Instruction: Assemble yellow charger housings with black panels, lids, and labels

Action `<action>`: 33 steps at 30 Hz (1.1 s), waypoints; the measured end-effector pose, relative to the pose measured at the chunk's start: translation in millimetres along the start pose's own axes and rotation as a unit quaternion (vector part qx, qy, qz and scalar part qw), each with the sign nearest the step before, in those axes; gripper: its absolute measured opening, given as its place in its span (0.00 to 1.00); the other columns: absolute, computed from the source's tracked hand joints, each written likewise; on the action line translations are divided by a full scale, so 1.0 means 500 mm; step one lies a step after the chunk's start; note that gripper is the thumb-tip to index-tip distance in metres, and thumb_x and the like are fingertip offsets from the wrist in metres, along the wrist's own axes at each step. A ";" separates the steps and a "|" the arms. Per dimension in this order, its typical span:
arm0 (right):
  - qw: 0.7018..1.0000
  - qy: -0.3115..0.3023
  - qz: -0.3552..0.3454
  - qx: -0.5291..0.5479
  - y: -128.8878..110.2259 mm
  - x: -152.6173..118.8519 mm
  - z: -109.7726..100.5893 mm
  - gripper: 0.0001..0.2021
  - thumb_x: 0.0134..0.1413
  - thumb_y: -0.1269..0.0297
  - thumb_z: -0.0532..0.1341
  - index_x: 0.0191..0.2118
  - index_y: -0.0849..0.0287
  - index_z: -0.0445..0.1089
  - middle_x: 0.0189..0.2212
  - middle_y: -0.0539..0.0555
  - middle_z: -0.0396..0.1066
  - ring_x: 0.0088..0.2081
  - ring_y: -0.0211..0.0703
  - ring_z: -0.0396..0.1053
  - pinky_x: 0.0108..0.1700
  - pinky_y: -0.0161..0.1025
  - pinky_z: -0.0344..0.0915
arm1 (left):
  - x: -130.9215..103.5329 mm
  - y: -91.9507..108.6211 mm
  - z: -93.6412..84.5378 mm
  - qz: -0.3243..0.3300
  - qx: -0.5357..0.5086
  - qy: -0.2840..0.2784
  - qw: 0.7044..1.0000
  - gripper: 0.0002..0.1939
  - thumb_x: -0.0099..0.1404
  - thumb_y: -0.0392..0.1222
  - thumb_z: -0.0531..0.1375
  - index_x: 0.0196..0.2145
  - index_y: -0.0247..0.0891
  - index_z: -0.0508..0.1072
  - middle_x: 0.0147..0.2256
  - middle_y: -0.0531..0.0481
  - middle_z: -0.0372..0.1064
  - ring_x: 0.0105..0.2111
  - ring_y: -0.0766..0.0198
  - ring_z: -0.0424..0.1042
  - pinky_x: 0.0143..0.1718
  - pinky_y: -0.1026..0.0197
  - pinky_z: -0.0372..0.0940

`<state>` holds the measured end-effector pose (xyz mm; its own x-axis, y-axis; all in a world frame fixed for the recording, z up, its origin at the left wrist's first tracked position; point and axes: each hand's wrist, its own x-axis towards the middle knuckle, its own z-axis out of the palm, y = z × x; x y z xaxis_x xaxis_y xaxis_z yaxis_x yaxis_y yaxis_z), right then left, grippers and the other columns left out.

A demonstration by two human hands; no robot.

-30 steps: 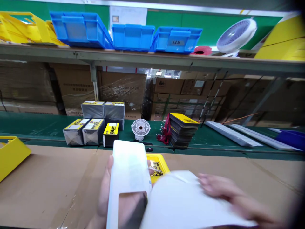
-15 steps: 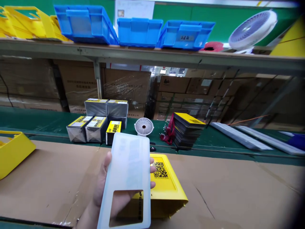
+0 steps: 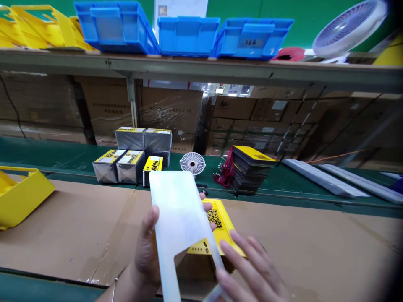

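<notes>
Panel (image 3: 179, 205) turned, both hands (image 3: 252, 268) now visible

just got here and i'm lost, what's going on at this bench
A person's left hand holds up a white sheet with a cutout in its lower part. The right hand, fingers spread, is at the sheet's lower right edge; whether it touches is unclear. Partly hidden behind them, a yellow case with a QR code rests on the cardboard. Farther back stand boxes and a small fan.
</notes>
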<state>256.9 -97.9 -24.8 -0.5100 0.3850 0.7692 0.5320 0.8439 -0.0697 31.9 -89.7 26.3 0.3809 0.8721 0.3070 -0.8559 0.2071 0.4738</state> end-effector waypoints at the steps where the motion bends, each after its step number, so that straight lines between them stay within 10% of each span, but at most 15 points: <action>1: 1.000 -0.002 -0.023 0.002 -0.014 0.017 0.019 0.30 0.53 0.68 0.63 0.61 0.44 0.57 0.56 0.50 0.66 0.59 0.52 0.61 0.62 0.51 0.56 | -0.004 -0.003 -0.004 -0.011 0.030 0.006 0.999 0.44 0.58 0.67 0.52 0.62 0.31 0.53 0.57 0.33 0.61 0.59 0.37 0.56 0.60 0.38 0.48; 5: 0.983 0.067 0.148 0.086 -0.036 0.068 0.044 0.25 0.60 0.72 0.54 0.61 0.47 0.56 0.50 0.51 0.71 0.52 0.46 0.68 0.57 0.45 0.64 | -0.026 0.015 -0.030 0.049 0.381 0.057 0.922 0.60 0.49 0.71 0.59 0.65 0.50 0.26 0.66 0.39 0.37 0.65 0.38 0.38 0.61 0.33 0.43; 9: 0.845 0.099 0.413 0.326 -0.029 0.097 0.013 0.24 0.59 0.57 0.59 0.60 0.51 0.56 0.37 0.52 0.75 0.44 0.45 0.73 0.49 0.41 0.70 | -0.037 0.064 -0.029 0.160 0.842 0.047 0.513 0.63 0.44 0.57 0.70 0.63 0.65 0.28 0.67 0.56 0.14 0.65 0.40 0.16 0.61 0.29 0.25; 11: 0.766 0.073 0.461 0.441 -0.028 0.107 0.003 0.30 0.56 0.53 0.60 0.62 0.53 0.52 0.36 0.53 0.75 0.44 0.46 0.72 0.51 0.44 0.68 | -0.030 0.084 -0.020 0.111 0.913 -0.004 0.393 0.52 0.49 0.50 0.68 0.63 0.62 0.41 0.68 0.54 0.24 0.66 0.42 0.22 0.61 0.30 0.23; 14: 0.748 0.055 0.498 0.436 -0.019 0.107 0.008 0.36 0.56 0.51 0.59 0.65 0.49 0.41 0.49 0.56 0.70 0.52 0.49 0.67 0.55 0.50 0.65 | -0.009 0.100 -0.021 0.003 0.912 -0.024 0.410 0.43 0.50 0.45 0.67 0.60 0.57 0.52 0.64 0.49 0.41 0.65 0.49 0.38 0.64 0.35 0.34; 18: 0.883 -0.047 0.423 0.197 0.030 0.065 0.026 0.30 0.58 0.50 0.55 0.64 0.47 0.49 0.63 0.55 0.52 0.64 0.50 0.50 0.64 0.56 0.49 | 0.015 0.102 -0.059 -0.068 0.869 -0.002 0.491 0.38 0.47 0.54 0.67 0.55 0.52 0.61 0.61 0.45 0.47 0.63 0.48 0.46 0.62 0.40 0.49; 20: 0.905 -0.122 0.382 0.144 0.060 0.039 0.030 0.24 0.59 0.49 0.54 0.59 0.49 0.61 0.64 0.54 0.50 0.65 0.52 0.47 0.65 0.56 0.45 | 0.020 0.098 -0.079 -0.088 0.848 0.007 0.522 0.38 0.46 0.58 0.67 0.54 0.50 0.64 0.61 0.43 0.48 0.62 0.45 0.48 0.61 0.39 0.50; 33: 0.859 -0.098 0.415 0.284 0.126 -0.014 0.030 0.23 0.49 0.52 0.66 0.52 0.50 0.71 0.61 0.56 0.57 0.62 0.56 0.54 0.63 0.56 0.52 | 0.031 0.087 -0.080 -0.114 0.804 0.019 0.584 0.39 0.42 0.58 0.70 0.52 0.51 0.66 0.62 0.43 0.47 0.62 0.42 0.47 0.61 0.37 0.47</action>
<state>284.0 -41.5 -44.0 -0.2480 0.9504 0.1876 0.3795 0.2735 -0.8838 -13.2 -49.5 18.7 0.3875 0.9184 0.0803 0.6605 -0.3373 0.6708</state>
